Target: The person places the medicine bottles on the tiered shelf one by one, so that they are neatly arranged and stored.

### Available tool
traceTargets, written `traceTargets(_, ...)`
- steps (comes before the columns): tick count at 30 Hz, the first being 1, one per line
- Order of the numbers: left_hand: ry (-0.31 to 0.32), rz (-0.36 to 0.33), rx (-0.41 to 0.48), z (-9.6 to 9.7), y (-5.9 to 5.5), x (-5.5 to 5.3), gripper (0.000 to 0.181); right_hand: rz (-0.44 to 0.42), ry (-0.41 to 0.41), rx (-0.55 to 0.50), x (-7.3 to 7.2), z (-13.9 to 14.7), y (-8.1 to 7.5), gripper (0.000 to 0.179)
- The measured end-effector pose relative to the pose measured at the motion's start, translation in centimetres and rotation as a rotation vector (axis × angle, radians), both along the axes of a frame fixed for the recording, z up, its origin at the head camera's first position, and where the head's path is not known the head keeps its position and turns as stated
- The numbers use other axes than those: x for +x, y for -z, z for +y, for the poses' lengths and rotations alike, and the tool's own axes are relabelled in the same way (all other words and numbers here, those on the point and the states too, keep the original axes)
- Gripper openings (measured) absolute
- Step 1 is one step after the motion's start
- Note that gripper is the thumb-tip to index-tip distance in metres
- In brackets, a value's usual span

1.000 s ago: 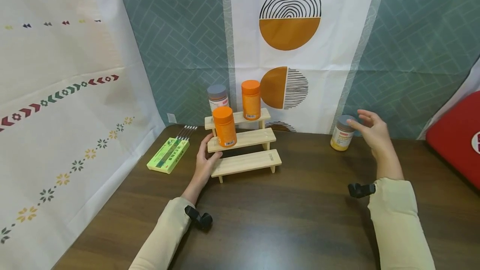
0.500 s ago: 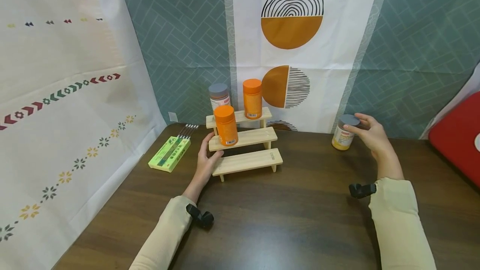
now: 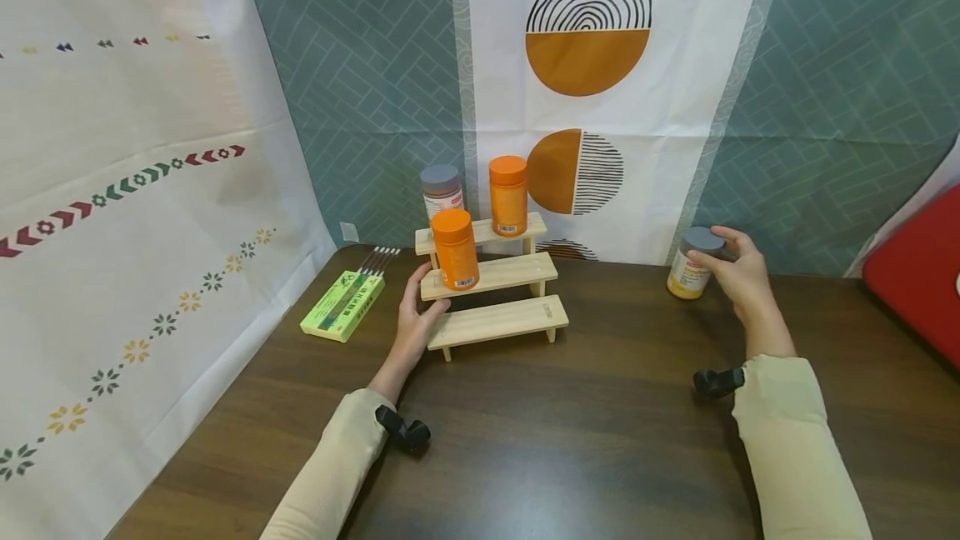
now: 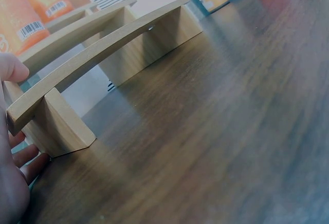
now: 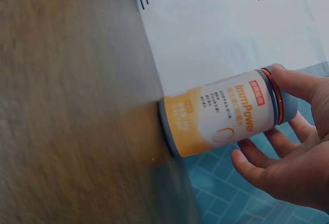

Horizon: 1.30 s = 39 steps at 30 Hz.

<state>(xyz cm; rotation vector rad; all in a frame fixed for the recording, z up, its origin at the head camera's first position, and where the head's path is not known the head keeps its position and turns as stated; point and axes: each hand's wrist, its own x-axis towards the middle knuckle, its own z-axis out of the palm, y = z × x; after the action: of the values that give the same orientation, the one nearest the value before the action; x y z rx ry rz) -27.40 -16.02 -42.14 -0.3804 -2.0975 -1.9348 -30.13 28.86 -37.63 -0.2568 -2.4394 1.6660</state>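
My right hand (image 3: 742, 272) grips a supplement bottle (image 3: 688, 273) with a grey lid and a white and yellow label near the back edge of the table. In the right wrist view the thumb presses one side of the lid (image 5: 289, 100), with the fingers on the other side. My left hand (image 3: 417, 317) holds the left end of a three-step wooden display stand (image 3: 501, 322), thumb in front and fingers behind. One orange bottle (image 3: 456, 250) stands on the middle step. On the top step are another orange bottle (image 3: 509, 197) and a grey-lidded bottle (image 3: 442, 190), partly hidden.
Left of the stand lies a green box (image 3: 343, 307), with several cotton swabs (image 3: 380, 259) at its far end. A red object (image 3: 915, 257) stands at the right edge. Patterned cloth (image 3: 360, 90) hangs behind the dark wooden table (image 3: 570, 432).
My right hand has closed its thumb and fingers on the grey-lidded bottle at the right. The left hand stays on the stand. The head view has shifted slightly.
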Motion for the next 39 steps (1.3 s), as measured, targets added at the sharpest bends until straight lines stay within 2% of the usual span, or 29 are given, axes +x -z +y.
traceTargets(18, 0.004, -0.014, -0.006, 0.1, -0.1, 0.3, 0.065, 0.030, 0.056, -0.009, -0.2, -0.6, 0.6, 0.075)
traceTargets(21, 0.005, -0.023, -0.007, 0.0, 0.1, 0.1, 0.066, 0.026, 0.050, -0.007, -0.2, -0.5, 0.6, 0.074)
traceTargets(28, 0.017, -0.029, 0.031, -0.5, 2.4, -1.7, 0.070, 0.023, 0.039, -0.022, -0.1, -0.6, 0.6, 0.075)
traceTargets(35, -0.012, 0.013, 0.011, -0.5, 2.7, -1.9, 0.068, 0.028, 0.044, -0.026, -0.1, -0.7, 0.6, 0.078)
traceTargets(39, -0.019, 0.004, 0.011, -0.5, 2.7, -1.9, 0.068, 0.031, 0.056, -0.026, -0.1, -0.7, 0.5, 0.078)
